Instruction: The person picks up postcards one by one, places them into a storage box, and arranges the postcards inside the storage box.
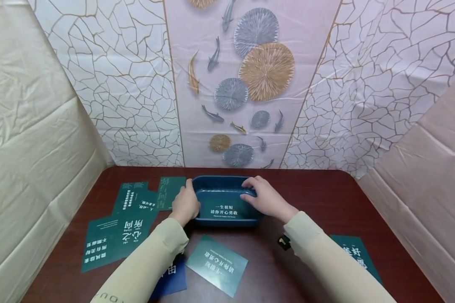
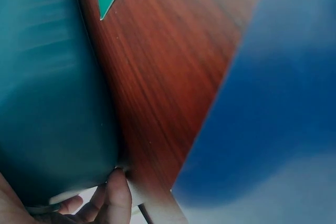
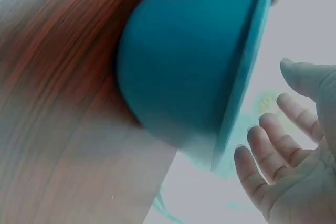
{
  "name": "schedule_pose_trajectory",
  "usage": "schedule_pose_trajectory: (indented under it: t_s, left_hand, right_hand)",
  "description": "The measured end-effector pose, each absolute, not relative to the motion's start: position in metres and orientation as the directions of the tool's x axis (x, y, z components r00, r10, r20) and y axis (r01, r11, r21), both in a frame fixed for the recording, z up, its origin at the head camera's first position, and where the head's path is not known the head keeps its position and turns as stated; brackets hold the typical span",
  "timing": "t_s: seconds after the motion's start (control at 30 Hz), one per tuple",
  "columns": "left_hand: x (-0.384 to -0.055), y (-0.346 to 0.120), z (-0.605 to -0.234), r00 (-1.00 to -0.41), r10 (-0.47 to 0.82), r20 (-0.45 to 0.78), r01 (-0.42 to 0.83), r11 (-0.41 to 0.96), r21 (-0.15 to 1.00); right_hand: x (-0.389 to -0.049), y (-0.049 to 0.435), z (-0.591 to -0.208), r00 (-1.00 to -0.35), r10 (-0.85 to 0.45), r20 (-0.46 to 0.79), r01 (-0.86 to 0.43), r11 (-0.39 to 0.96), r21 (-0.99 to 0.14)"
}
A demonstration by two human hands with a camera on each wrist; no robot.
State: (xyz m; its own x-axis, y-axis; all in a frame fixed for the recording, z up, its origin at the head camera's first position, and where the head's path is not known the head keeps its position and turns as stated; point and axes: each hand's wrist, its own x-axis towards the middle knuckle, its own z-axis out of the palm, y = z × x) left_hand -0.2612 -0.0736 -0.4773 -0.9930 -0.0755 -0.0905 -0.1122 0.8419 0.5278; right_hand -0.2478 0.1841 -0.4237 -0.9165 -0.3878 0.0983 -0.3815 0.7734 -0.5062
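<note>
A dark teal plastic basin (image 1: 227,222) sits on the table towards the back. In it lies a green card (image 1: 223,203) with white printed writing. My left hand (image 1: 186,203) grips the basin's left end, and in the left wrist view its fingers (image 2: 119,198) reach round the end wall. Over the right end is my right hand (image 1: 267,197), fingers spread and loosely bent. The right wrist view has this hand (image 3: 294,169) apart from the basin rim, with nothing between thumb and fingers.
Several green printed cards (image 1: 136,227) overlap at the left. In front of the basin lie a pale green card (image 1: 217,265) and a blue card (image 1: 172,281). Another green card (image 1: 354,252) is partly under the right sleeve, and a small black object (image 1: 284,242) lies beside that cuff. A patterned cloth hangs behind the table.
</note>
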Motion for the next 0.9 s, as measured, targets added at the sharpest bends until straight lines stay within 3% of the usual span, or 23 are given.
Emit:
schedule_pose_trajectory:
  t_s: [0.37, 0.73, 0.9]
  left_hand:
    - [-0.261, -0.073, -0.476, -0.994, -0.064, -0.089, -0.101, 0.844, 0.527]
    - [-0.263, -0.072, -0.476, -0.993, -0.076, -0.087, -0.11, 0.843, 0.527]
    - [-0.263, -0.072, -0.477, -0.993, -0.07, -0.092, -0.108, 0.844, 0.526]
  right_hand:
    - [-0.226, 0.248, -0.422, -0.963, -0.253, 0.098, -0.262, 0.776, -0.574]
    - [-0.205, 0.319, -0.433, -0.977, -0.147, -0.153, -0.064, 0.892, -0.448]
    - [-0.195, 0.352, -0.44, -0.979, -0.096, -0.178, -0.024, 0.928, -0.372]
